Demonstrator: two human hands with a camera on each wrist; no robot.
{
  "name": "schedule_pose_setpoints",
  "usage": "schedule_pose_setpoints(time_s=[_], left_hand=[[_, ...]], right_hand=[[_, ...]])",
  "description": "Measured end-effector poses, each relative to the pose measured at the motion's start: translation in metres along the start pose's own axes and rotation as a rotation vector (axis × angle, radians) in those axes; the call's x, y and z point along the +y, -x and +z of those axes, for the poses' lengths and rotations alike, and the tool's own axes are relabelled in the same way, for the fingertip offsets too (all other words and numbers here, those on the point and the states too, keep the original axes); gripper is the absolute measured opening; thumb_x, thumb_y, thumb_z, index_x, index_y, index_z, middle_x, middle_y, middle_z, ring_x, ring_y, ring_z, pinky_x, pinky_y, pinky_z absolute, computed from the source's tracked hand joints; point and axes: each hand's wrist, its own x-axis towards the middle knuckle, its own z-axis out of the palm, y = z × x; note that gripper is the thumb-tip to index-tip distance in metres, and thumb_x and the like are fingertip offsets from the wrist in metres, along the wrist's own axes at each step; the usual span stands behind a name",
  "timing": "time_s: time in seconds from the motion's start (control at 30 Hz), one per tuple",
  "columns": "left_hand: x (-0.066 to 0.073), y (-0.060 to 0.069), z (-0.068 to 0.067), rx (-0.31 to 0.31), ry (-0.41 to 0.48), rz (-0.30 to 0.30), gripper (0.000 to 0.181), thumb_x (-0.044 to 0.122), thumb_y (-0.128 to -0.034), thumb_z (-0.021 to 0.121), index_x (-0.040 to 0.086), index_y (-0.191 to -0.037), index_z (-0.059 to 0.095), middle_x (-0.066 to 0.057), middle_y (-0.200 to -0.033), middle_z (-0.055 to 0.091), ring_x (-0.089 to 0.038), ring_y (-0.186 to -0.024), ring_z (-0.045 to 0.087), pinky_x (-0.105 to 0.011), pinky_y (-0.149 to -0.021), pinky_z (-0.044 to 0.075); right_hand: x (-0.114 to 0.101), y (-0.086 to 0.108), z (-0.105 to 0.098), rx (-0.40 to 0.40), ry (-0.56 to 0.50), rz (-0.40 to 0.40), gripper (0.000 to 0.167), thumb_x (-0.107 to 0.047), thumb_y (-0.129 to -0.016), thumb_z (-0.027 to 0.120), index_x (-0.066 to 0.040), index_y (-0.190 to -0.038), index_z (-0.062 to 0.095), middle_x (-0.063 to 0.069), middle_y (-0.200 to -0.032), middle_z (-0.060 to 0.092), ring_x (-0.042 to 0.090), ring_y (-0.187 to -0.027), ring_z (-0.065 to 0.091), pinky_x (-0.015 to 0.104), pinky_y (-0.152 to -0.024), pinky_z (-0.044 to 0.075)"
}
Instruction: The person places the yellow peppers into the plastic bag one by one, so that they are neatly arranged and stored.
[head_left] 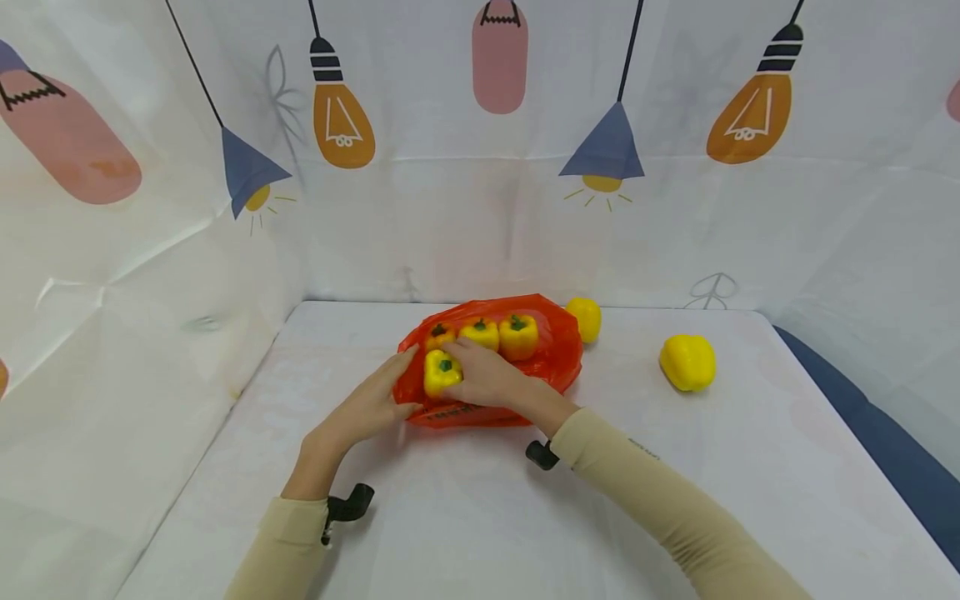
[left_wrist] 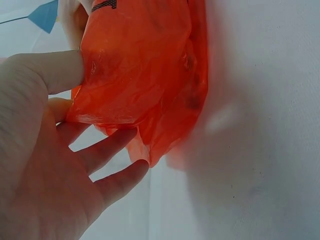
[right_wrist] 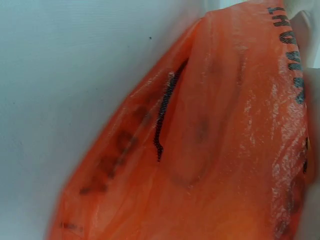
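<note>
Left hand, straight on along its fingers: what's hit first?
The red translucent plastic bag; the left hand touches its left side. Past that wall, probably the glossy yellow bell pepper inside or the orange-tinted bell pepper behind it; depth unclear.

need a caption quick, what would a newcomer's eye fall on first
Probably the bright red bag on the white table, with yellow peppers inside. Next, the left hand touching its left side and the right hand gripping the front pepper. Two loose yellow peppers stand out to the right.
</note>
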Motion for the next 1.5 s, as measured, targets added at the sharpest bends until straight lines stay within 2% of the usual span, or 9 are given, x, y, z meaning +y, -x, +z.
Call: schedule_pose_setpoints(time_s=[0.23, 0.3, 0.47, 0.8, 1.13, 1.5], left_hand=[[0.0, 0.0, 0.001, 0.005, 0.0, 0.016, 0.086, 0.022, -0.091, 0.07, 0.02, -0.16, 0.018, -0.011, -0.165, 0.024, -0.034, -0.152, 0.023, -0.059, -0.122, 0.023], [0.0, 0.0, 0.001, 0.004, -0.003, 0.005, 0.086, 0.023, -0.0909, 0.07, 0.021, -0.16, 0.019, -0.01, -0.165, 0.024, -0.033, -0.153, 0.023, -0.058, -0.122, 0.023], [-0.001, 0.0, 0.001, 0.002, -0.005, -0.009, 0.086, 0.025, -0.0909, 0.07, 0.023, -0.16, 0.019, -0.008, -0.165, 0.024, -0.032, -0.153, 0.022, -0.058, -0.122, 0.023], [-0.002, 0.0, 0.003, 0.01, 0.003, 0.018, 0.086, 0.022, -0.0909, 0.07, 0.02, -0.16, 0.019, -0.01, -0.165, 0.025, -0.034, -0.153, 0.023, -0.058, -0.122, 0.022], [-0.003, 0.001, 0.002, 0.004, 0.001, -0.023, 0.086, 0.026, -0.0912, 0.07, 0.023, -0.16, 0.018, -0.007, -0.165, 0.024, -0.033, -0.153, 0.022, -0.059, -0.121, 0.024], [-0.002, 0.001, 0.001, 0.0, -0.007, -0.026, 0.086, 0.027, -0.0911, 0.07, 0.023, -0.16, 0.019, -0.009, -0.165, 0.025, -0.034, -0.153, 0.022, -0.059, -0.121, 0.024]], right_hand=[[0.001, -0.003, 0.006, 0.01, -0.007, -0.012, 0.077, -0.045, -0.091, 0.068, -0.022, -0.155, 0.031, 0.001, -0.153, 0.045, 0.02, -0.137, 0.046, 0.047, -0.114, 0.043], [0.001, -0.003, 0.007, 0.01, -0.007, -0.022, 0.076, -0.045, -0.092, 0.068, -0.023, -0.155, 0.032, 0.001, -0.153, 0.045, 0.019, -0.137, 0.047, 0.047, -0.113, 0.043], [0.001, -0.001, 0.006, 0.003, 0.013, -0.032, 0.075, -0.048, -0.092, 0.066, -0.025, -0.155, 0.031, 0.001, -0.154, 0.043, 0.02, -0.137, 0.047, 0.048, -0.112, 0.044], [0.002, 0.006, 0.0, -0.016, 0.068, -0.044, 0.076, -0.052, -0.092, 0.064, -0.029, -0.155, 0.031, 0.001, -0.155, 0.043, 0.02, -0.135, 0.048, 0.049, -0.11, 0.046], [0.006, 0.012, -0.007, -0.016, 0.069, -0.047, 0.073, -0.052, -0.092, 0.064, -0.028, -0.154, 0.034, 0.001, -0.155, 0.043, 0.021, -0.138, 0.047, 0.05, -0.112, 0.044], [0.013, 0.023, -0.014, 0.004, 0.077, -0.058, 0.071, -0.049, -0.092, 0.065, -0.026, -0.153, 0.036, -0.001, -0.154, 0.044, 0.022, -0.139, 0.046, 0.048, -0.113, 0.043]])
